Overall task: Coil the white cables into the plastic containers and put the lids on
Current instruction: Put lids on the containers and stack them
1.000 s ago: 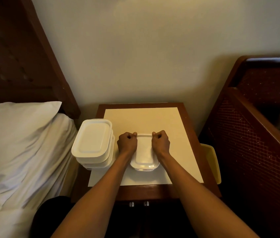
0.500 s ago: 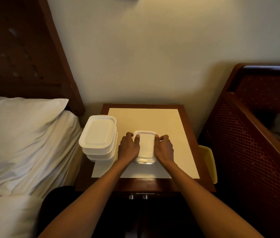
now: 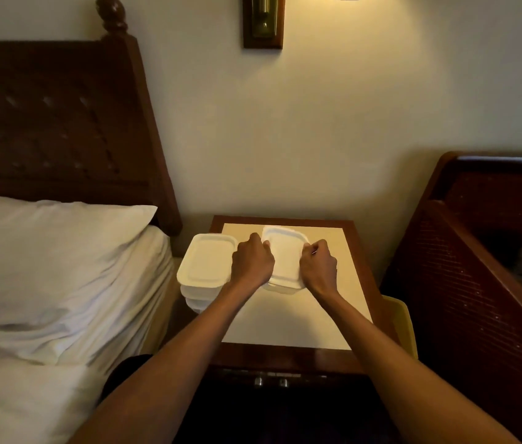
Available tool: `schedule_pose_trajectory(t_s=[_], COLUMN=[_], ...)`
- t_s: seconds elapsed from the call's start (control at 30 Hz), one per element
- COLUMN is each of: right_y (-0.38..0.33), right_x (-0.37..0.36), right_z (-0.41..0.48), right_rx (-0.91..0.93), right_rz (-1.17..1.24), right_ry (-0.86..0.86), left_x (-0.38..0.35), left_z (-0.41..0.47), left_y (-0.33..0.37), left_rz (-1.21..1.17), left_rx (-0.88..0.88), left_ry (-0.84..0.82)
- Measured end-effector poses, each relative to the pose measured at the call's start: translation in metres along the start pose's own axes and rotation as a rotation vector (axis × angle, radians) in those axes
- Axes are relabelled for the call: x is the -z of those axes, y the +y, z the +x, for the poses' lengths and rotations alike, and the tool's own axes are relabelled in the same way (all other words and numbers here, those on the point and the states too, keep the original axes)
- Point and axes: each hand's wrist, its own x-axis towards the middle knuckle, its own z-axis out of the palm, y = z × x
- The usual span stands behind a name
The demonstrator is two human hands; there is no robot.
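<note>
A white plastic container is over the far half of the surface, between the two hands. It is rectangular with rounded corners, and its lid is on. The lid is white, with a raised rim around a flat middle part. At the near end, a little of the paler body shows under the lid. The left hand grips the left side and the right hand grips the right side, with the fingers of both curled around the edges. I cannot tell if the container stands on the surface or is a little lifted. Just beside the left hand, at the left edge of the surface, is a stack of similar containers, the top one closed. To the left, a white pillow lies on a bed.
</note>
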Motion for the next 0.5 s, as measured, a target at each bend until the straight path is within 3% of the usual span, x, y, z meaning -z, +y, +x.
schedule_pose_trajectory(t_s=[0.2,0.5], right_y=[-0.055,-0.111], right_x=[-0.004,-0.06], right_z=[-0.001,-0.022], right_rx=[0.065,0.147], right_rz=[0.166,0.198], right_ry=[-0.001,-0.273], left_x=[0.06,0.113], left_z=[0.022,0.014], left_y=[-0.014,-0.087], left_rz=[-0.205,-0.272], left_rx=[-0.033,0.14], left_ry=[0.094,0.157])
